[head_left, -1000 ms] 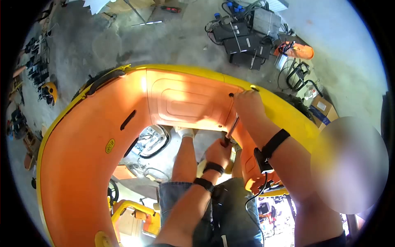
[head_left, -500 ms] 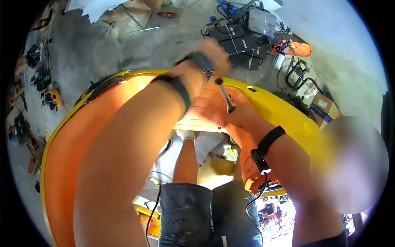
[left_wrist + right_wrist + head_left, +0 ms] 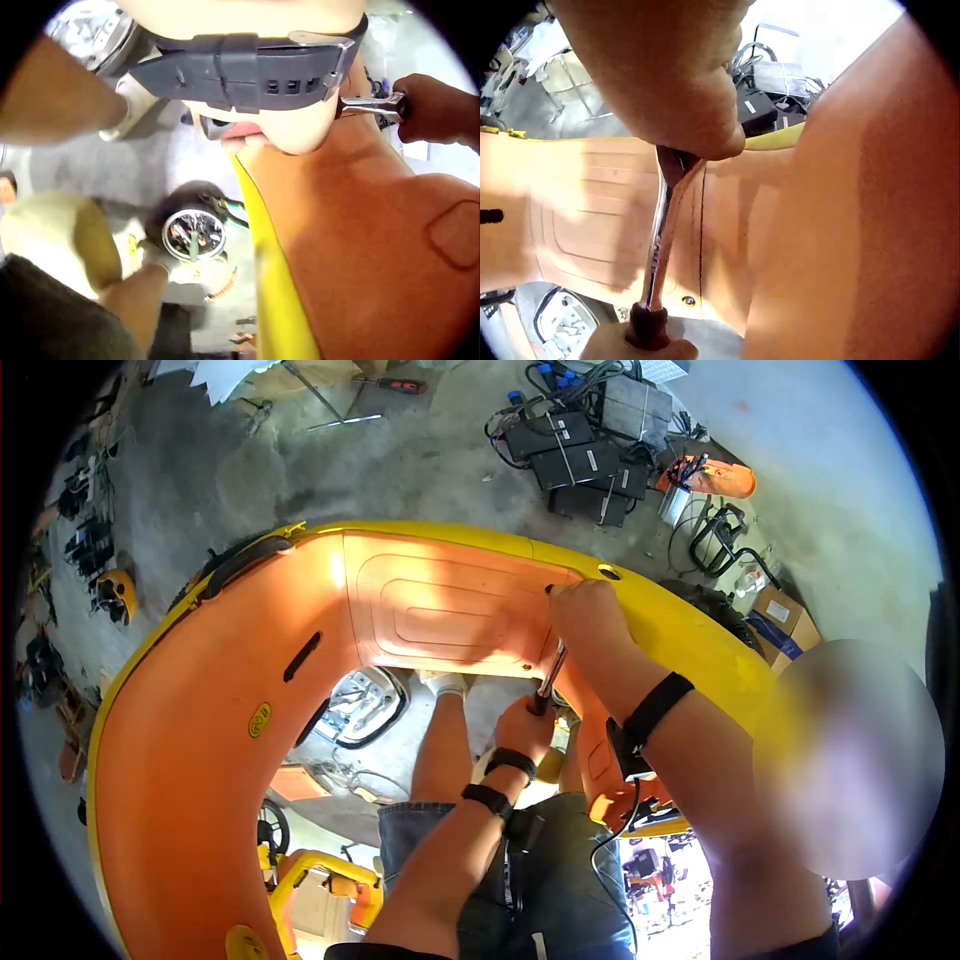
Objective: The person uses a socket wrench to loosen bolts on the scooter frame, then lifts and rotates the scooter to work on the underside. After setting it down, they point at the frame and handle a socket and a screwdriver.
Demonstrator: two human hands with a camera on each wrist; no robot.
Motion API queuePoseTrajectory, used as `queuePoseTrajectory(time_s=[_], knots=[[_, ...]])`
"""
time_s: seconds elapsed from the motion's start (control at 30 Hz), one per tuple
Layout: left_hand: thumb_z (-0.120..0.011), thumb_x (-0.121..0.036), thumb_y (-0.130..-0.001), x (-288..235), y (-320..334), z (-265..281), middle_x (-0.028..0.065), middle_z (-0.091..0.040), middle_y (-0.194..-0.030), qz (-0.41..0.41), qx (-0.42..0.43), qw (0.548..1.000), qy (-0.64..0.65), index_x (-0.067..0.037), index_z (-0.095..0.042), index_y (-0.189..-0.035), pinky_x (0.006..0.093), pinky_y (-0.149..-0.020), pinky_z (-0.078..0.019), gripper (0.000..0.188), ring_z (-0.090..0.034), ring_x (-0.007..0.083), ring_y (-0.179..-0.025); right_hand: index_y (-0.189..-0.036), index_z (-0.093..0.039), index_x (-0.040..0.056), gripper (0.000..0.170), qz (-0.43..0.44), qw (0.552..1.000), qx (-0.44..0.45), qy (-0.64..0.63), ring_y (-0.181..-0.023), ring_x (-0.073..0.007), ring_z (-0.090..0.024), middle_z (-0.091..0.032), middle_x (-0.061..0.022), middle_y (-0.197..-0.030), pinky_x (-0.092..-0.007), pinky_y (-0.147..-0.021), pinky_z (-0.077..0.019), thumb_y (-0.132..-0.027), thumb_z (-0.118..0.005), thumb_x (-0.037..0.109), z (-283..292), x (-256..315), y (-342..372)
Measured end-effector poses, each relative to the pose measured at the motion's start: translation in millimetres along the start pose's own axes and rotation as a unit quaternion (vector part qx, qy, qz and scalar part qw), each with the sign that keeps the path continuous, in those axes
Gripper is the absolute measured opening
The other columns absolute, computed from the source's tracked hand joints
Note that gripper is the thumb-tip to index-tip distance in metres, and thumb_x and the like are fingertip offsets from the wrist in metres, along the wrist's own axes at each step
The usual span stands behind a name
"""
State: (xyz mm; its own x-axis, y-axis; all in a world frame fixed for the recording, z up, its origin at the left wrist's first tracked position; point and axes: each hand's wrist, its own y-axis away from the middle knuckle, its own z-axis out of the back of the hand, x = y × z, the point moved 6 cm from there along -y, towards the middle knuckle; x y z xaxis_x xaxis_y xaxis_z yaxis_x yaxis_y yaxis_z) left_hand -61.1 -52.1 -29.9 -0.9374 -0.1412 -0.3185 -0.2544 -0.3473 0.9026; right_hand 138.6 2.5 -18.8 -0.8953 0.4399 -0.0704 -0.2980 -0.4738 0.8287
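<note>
A ratchet wrench (image 3: 551,670) with a chrome shaft and dark handle lies along the right corner of the orange-lined panel (image 3: 440,595). My left hand (image 3: 526,724) grips its handle at the lower end, below the panel's inner edge. Over the wrench's head, at the upper corner by the yellow rim (image 3: 480,543), my right hand (image 3: 588,610) curls its fingers and hides what sits under it. In the right wrist view the shaft of the ratchet wrench (image 3: 660,255) runs between both hands. A bolt hole (image 3: 688,301) shows beside the lower end.
The orange and yellow shell (image 3: 200,760) curves around my legs. Beyond it on the floor are black boxes with cables (image 3: 590,470), a cardboard box (image 3: 783,622) and a screwdriver (image 3: 402,386). A round container of small parts (image 3: 193,234) stands below.
My left hand swung the wrench handle up past the yellow rim half a second ago and has now brought it back down toward my knees. The right hand stayed at the corner.
</note>
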Motion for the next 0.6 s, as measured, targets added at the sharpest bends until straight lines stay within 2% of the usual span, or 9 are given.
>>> queuePoseTrajectory(time_s=[0.07, 0.13, 0.2, 0.23, 0.37, 0.4, 0.47, 0.53, 0.6], knots=[[-0.06, -0.032, -0.081, -1, 1, 8, 0.0199, -0.064, -0.074, -0.01, -0.022, 0.998, -0.053, -0.007, -0.065, -0.08, 0.0461, -0.068, -0.0493, 0.026, -0.062, 0.0396, -0.077, -0.097, -0.066, 0.0116, 0.021, 0.014, 1.0, 0.021, 0.007, -0.093, -0.0209, -0.067, -0.07, -0.0068, -0.093, -0.0318, -0.072, -0.0527, -0.082, -0.063, 0.026, 9, -6, 8], [-0.058, -0.035, -0.083, -22, -11, 63, 0.0201, -0.064, -0.074, -0.038, -0.025, 0.98, -0.196, -0.007, -0.065, -0.081, 0.0476, -0.067, -0.0488, 0.03, -0.062, 0.0391, -0.076, -0.1, -0.066, 0.0103, 0.021, 0.0, 0.99, 0.087, -0.108, -0.092, -0.0228, -0.067, -0.07, -0.0078, -0.094, -0.0344, -0.072, -0.0535, -0.083, -0.06, 0.021, 17, -11, 25], [-0.055, -0.036, -0.085, -39, -41, 123, 0.0182, -0.065, -0.076, -0.067, -0.048, 0.933, -0.35, -0.008, -0.066, -0.082, 0.0464, -0.067, -0.0491, 0.03, -0.064, 0.0364, -0.076, -0.099, -0.067, 0.0098, 0.023, -0.042, 0.987, 0.063, -0.14, -0.092, -0.0239, -0.067, -0.07, -0.0086, -0.094, -0.0357, -0.073, -0.0537, -0.082, -0.061, 0.023, 1, -10, 20], [-0.055, -0.034, -0.085, -65, -56, 146, 0.016, -0.067, -0.078, -0.18, -0.062, 0.879, -0.437, -0.008, -0.067, -0.084, 0.0444, -0.069, -0.0495, 0.029, -0.065, 0.033, -0.078, -0.099, -0.068, 0.0093, 0.025, -0.083, 0.981, 0.046, -0.169, -0.093, -0.0249, -0.067, -0.07, -0.0095, -0.095, -0.0369, -0.073, -0.054, -0.08, -0.062, 0.026, -12, -8, 18], [-0.06, -0.03, -0.083, -180, -83, 175, 0.0095, -0.068, -0.076, -0.383, -0.037, 0.736, -0.557, -0.009, -0.07, -0.078, 0.0391, -0.067, -0.0496, 0.024, -0.066, 0.0252, -0.076, -0.094, -0.069, 0.0066, 0.031, -0.029, 0.979, 0.116, -0.165, -0.089, -0.0267, -0.068, -0.069, -0.0131, -0.094, -0.0376, -0.073, -0.0535, -0.075, -0.064, 0.031, -42, -3, 1], [-0.062, -0.03, -0.081, -205, -83, 161, 0.0093, -0.069, -0.077, -0.469, -0.062, 0.612, -0.634, -0.01, -0.071, -0.076, 0.0393, -0.066, -0.0504, 0.022, -0.067, 0.0238, -0.076, -0.093, -0.07, 0.0052, 0.033, -0.061, 0.955, 0.137, -0.256, -0.088, -0.0277, -0.067, -0.069, -0.0149, -0.093, -0.0377, -0.072, -0.0532, -0.074, -0.063, 0.032, -44, -4, 5], [-0.064, -0.03, -0.08, -267, -68, 128, 0.0074, -0.07, -0.079, -0.497, 0.0, 0.533, -0.684, -0.013, -0.072, -0.077, 0.0401, -0.065, -0.0515, 0.02, -0.068, 0.0232, -0.078, -0.091, -0.07, 0.0038, 0.036, -0.088, 0.924, 0.157, -0.337, -0.086, -0.0287, -0.067, -0.068, -0.0166, -0.092, -0.0378, -0.071, -0.0528, -0.072, -0.063, 0.033, -44, -3, 10], [-0.063, -0.03, -0.08, -279, -65, 114, 0.0056, -0.071, -0.083, -0.493, -0.043, 0.486, -0.721, -0.015, -0.073, -0.081, 0.0395, -0.068, -0.0525, 0.018, -0.068, 0.0235, -0.081, -0.09, -0.069, 0.0015, 0.04, -0.144, 0.885, 0.196, -0.397, -0.08, -0.0312, -0.066, -0.069, -0.0168, -0.088, -0.0401, -0.066, -0.0498, -0.067, -0.071, 0.034, -48, -10, 13], [-0.061, -0.024, -0.081, -253, -79, 139, 0.0061, -0.071, -0.086, -0.422, -0.005, 0.596, -0.683, -0.013, -0.072, -0.085, 0.0363, -0.074, -0.0515, 0.017, -0.067, 0.023, -0.085, -0.089, -0.069, 0.0028, 0.039, -0.138, 0.881, 0.186, -0.411, -0.078, -0.0318, -0.066, -0.068, -0.0184, -0.086, -0.0399, -0.066, -0.0508, -0.065, -0.074, 0.033, -48, -15, 12]])
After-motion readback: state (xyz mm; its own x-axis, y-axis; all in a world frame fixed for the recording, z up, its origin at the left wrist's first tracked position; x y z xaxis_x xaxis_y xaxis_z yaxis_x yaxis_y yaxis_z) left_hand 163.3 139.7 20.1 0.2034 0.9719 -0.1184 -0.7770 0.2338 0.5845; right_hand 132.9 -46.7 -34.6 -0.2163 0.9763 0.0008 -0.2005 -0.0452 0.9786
